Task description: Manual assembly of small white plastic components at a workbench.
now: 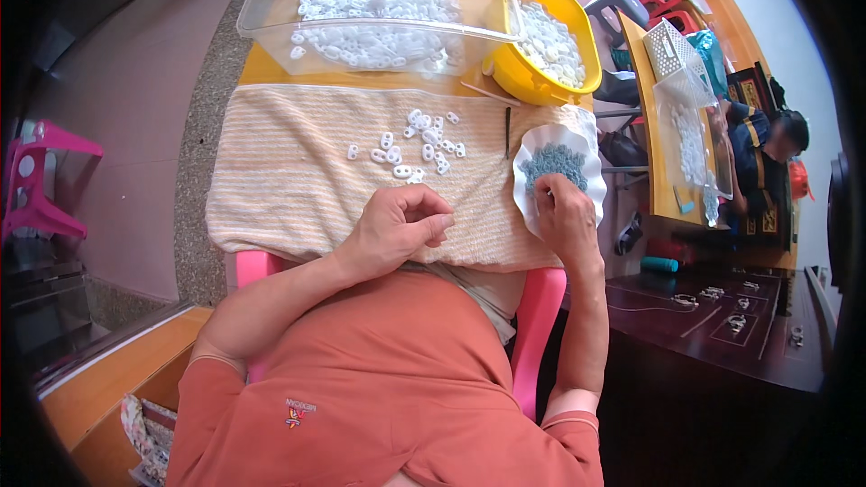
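Observation:
My right hand (566,212) reaches into a white wavy-rimmed dish (526,201), fingers pinched together at the near side of a heap of small blue-grey pieces (554,165). What lies between those fingertips is hidden. My left hand (397,227) hovers over the towel's near edge, fingers curled and thumb against them; anything inside is too small or covered to make out. Just beyond it, several white oval plastic pieces with holes (401,172) are scattered on a striped beige towel (289,162). A thin dark rod-shaped tool (508,133) lies between them and the dish.
At the table's far side stand a clear plastic bin (271,13) and a yellow basin (591,59), both holding many white pieces. Pink chair arms (539,334) flank me. To the right, a person (758,149) sits by another table (663,198) with a similar clear container.

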{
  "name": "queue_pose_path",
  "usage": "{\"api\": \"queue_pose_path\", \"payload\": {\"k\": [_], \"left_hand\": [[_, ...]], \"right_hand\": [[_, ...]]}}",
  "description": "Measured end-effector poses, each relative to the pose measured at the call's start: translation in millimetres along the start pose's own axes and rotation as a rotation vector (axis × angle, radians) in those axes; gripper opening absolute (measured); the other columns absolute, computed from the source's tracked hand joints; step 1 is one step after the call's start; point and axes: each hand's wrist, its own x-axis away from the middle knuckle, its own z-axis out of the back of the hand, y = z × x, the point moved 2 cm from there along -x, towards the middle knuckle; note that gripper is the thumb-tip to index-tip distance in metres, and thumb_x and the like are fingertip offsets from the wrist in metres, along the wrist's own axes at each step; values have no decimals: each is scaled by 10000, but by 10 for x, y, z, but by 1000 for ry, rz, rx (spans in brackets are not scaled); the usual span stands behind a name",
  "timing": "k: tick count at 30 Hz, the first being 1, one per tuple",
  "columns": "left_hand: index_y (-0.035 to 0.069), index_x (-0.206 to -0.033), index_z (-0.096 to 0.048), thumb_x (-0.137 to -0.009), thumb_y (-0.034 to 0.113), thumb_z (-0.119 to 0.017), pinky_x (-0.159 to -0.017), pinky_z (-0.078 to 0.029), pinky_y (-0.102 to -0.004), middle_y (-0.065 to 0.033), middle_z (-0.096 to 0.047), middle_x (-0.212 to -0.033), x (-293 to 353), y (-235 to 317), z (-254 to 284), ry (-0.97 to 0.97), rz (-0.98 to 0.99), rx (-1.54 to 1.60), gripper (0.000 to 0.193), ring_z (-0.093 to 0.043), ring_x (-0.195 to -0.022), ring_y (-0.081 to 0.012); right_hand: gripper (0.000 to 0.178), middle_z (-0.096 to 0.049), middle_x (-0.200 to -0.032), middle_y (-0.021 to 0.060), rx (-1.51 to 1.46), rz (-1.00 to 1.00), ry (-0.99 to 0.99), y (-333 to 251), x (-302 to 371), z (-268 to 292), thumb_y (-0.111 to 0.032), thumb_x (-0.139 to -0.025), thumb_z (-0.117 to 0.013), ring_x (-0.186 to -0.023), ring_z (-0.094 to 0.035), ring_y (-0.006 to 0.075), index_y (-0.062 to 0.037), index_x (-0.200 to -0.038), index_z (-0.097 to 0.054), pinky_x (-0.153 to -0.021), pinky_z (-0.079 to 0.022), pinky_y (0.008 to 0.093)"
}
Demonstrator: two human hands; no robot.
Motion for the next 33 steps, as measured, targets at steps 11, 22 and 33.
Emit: {"api": "queue_pose_path", "payload": {"k": [11,22,33], "left_hand": [[-12,-933,-633,-886,67,-641,-634,-516,-203,-32,-647,-778,3,27,0,1,23,-9,92,-614,-690,-70],[-8,-959,-631,-880,101,-661,-664,-550,-226,-40,-647,-824,-25,154,-84,-27,184,164,138,-625,-729,-85],[11,-936,-623,-861,95,-681,-628,-523,-224,-37,-632,-792,-46,124,-138,-43,207,370,127,-602,-688,-91]], "right_hand": [[103,-649,-824,195,-168,-277,23,77,74,-5,-89,-826,-598,-784,-635,385,-52,-921,-602,-685,-504,441],[122,-612,-827,32,-893,-364,130,-333,153,-140,6,-882,-614,-614,-543,53,1,-995,-569,-524,-452,182],[127,-627,-895,83,-1262,-299,126,-733,182,-360,18,-886,-603,-637,-570,82,7,-999,-547,-541,-477,198]]}}
